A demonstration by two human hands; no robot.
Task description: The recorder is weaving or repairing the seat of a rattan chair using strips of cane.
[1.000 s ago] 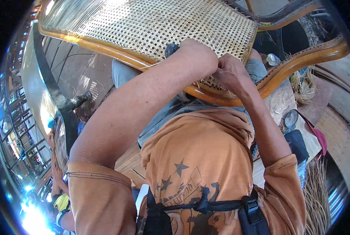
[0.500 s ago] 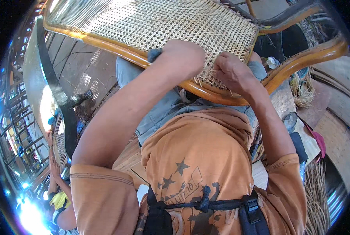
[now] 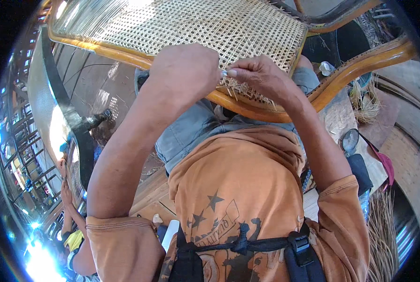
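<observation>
A woven cane panel (image 3: pixel 261 33) with a see-through mesh sits in a curved, varnished wooden frame (image 3: pixel 252 113) across my lap. My left hand (image 3: pixel 188 66) is a closed fist over the near part of the panel, its back toward me, so its contents are hidden. A dark rounded thing (image 3: pixel 142 77) shows left of its wrist; whether the hand holds it is unclear. Close beside it, my right hand (image 3: pixel 259 75) pinches with thumb and forefinger. A tiny shiny bit (image 3: pixel 224 73) shows between the hands, too small to name. Loose cane ends (image 3: pixel 235 93) stick out at the near edge.
A curved wooden arm (image 3: pixel 360 73) reaches out at right. Fibre strands (image 3: pixel 366 105) lie beyond it, near a glass jar (image 3: pixel 349 140). A long cane bundle (image 3: pixel 381 230) is at lower right. Another dark-framed cane piece (image 3: pixel 62 94) stands at left, with another person's arm (image 3: pixel 68 197) beside it.
Both hands have moved left along the near edge of the panel and come together. The right fingertips now meet the left fist. The frame has shifted slightly.
</observation>
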